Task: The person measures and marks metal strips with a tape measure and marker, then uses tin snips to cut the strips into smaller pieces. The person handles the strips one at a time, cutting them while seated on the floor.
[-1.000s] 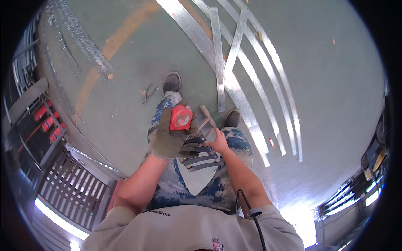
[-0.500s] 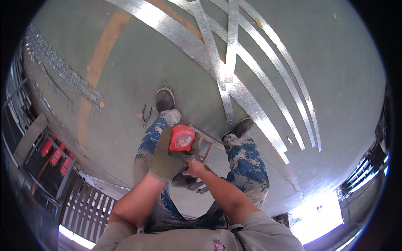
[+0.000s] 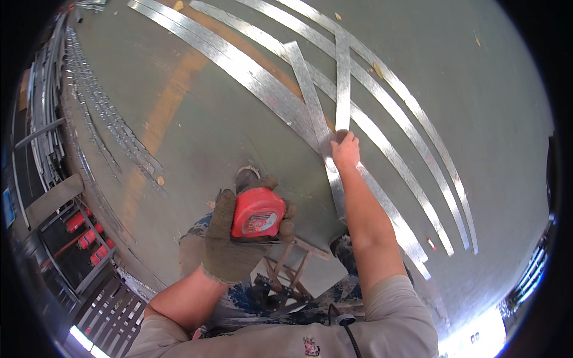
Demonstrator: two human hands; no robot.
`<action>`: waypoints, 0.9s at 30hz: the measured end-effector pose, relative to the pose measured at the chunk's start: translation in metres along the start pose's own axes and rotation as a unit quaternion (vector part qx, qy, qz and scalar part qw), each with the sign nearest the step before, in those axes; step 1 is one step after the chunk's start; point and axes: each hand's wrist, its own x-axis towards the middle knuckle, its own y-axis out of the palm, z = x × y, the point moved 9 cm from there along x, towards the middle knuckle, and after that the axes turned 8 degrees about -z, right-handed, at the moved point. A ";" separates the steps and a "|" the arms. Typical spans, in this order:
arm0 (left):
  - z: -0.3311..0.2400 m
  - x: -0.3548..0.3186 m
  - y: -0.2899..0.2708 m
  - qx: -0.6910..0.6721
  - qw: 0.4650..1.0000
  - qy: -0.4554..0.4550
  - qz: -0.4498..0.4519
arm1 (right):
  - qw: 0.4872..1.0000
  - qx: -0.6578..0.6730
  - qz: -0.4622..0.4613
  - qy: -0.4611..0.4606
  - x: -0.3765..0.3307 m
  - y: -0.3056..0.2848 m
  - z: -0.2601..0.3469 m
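Note:
A red tape measure (image 3: 258, 213) lies in my left hand (image 3: 224, 244), which wears an olive work glove and has its fingers curled around the case. My bare right hand (image 3: 346, 153) is stretched forward over the floor, its fingers closed at the near end of a short, flat metal strip (image 3: 343, 89). A second short metal strip (image 3: 307, 83) slants just to the left of it. Both cross several long shiny metal strips (image 3: 250, 73) that run over the floor from far left to near right. My fingertips partly hide the end of the strip.
Below my hands stands a small wooden stool frame (image 3: 313, 248). Thin perforated metal lengths (image 3: 116, 125) lie at the left, near a rack with several red cylinders (image 3: 86, 238). A small red and white piece (image 3: 431, 244) is on the floor at the right.
My right hand has left the lap area beside the glove and reached forward to the short metal strip. My left hand still holds the tape measure. The view has shifted.

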 end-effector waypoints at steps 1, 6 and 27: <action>-0.003 0.001 0.002 -0.001 1.000 0.009 0.002 | 1.000 -0.004 0.001 -0.010 0.005 0.004 0.005; -0.005 -0.004 0.005 0.028 0.998 0.044 0.034 | 0.999 0.027 -0.001 -0.040 0.017 0.018 -0.006; 0.009 -0.040 0.009 0.093 0.988 0.108 0.056 | 0.991 -0.084 -0.018 -0.101 -0.045 0.044 0.008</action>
